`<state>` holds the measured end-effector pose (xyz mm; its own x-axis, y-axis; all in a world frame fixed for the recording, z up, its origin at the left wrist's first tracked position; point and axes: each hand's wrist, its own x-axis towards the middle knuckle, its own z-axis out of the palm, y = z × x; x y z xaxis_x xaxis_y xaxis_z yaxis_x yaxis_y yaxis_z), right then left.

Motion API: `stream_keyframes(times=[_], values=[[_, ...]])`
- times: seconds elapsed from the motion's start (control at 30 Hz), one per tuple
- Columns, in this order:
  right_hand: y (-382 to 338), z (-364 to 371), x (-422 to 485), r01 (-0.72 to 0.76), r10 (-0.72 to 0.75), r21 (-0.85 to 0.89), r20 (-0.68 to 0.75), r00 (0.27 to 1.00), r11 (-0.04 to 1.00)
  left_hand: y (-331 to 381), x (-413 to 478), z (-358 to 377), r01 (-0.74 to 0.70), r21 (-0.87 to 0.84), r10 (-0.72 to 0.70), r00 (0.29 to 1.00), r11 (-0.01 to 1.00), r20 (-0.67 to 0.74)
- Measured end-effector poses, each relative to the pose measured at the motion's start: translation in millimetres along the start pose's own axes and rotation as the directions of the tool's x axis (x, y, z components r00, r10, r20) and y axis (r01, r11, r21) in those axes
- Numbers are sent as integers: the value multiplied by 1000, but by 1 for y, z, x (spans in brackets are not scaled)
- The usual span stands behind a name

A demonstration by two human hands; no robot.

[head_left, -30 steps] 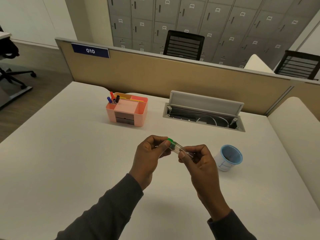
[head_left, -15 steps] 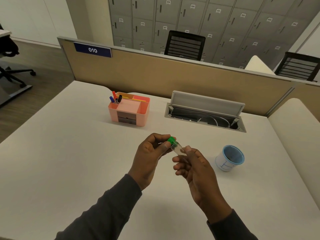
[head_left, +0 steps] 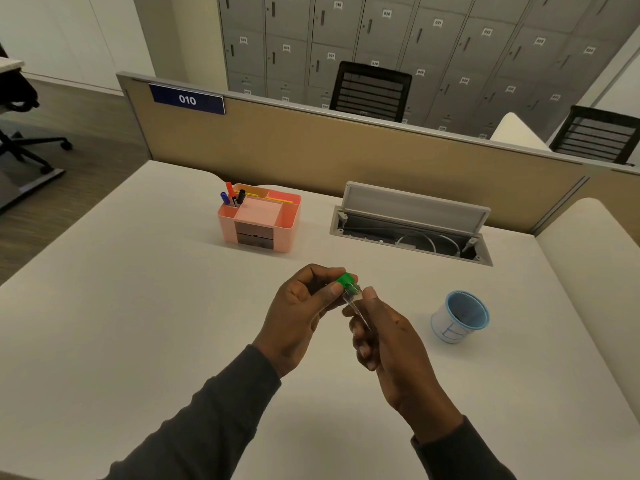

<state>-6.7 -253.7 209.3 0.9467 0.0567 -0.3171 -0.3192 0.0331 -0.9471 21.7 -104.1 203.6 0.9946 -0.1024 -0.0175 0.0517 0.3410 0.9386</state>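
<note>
Re-gripped since a second ago with right hand (head_left: 391,341) - fingers now curled round the lower length of clear tube (head_left: 353,301), no longer pinching it at the fingertips. Tilted steeper too, capped end up and away. Pinches green cap (head_left: 345,280) with left hand (head_left: 301,306), thumb and forefinger closed on it, other fingers curled in. Holds tube between both hands, above white table (head_left: 138,323), left hand at top end, right hand at bottom. Off to the right of the hands, well apart - blue-rimmed cup (head_left: 462,317), upright. Farther back: pink desk organizer (head_left: 259,220) with pens, open cable hatch (head_left: 412,230) beside it.
</note>
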Motion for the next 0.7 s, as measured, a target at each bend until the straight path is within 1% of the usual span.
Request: stream_keyframes(times=[0.07,0.17,0.23,0.27,0.3,0.37,0.4,0.43,0.57,0.63,0.7], values=[[1,1,1,-64,64,38,19,998,997,2,0,0,0,-15,0,1000,1000,21],[1,-1,2,-190,162,240,131,978,952,3,-1,0,4,-22,-3,999,1000,46],[0,-2,2,-252,181,382,213,960,889,4,-1,0,-1,-6,1,999,1000,45],[0,-2,3,-249,168,410,224,960,877,4,-1,0,-8,7,8,999,1000,36],[0,-2,3,-215,144,384,206,968,898,4,0,-1,-18,23,18,1000,1000,24],[-2,0,3,-88,61,203,137,989,975,4,0,-1,-41,50,40,999,998,3],[-3,1,3,-35,20,128,114,993,991,5,0,-1,-51,62,51,999,997,4],[-4,2,2,-8,-2,98,98,995,995,5,0,-1,-58,75,57,998,996,7],[-5,3,0,-10,1,132,70,998,991,4,1,-2,-56,100,56,998,993,9],[-4,6,-1,25,-33,135,54,998,991,3,1,0,-72,92,73,997,993,-2],[-4,10,-2,93,-94,79,8,996,993,1,0,2,-90,104,92,996,991,-18]])
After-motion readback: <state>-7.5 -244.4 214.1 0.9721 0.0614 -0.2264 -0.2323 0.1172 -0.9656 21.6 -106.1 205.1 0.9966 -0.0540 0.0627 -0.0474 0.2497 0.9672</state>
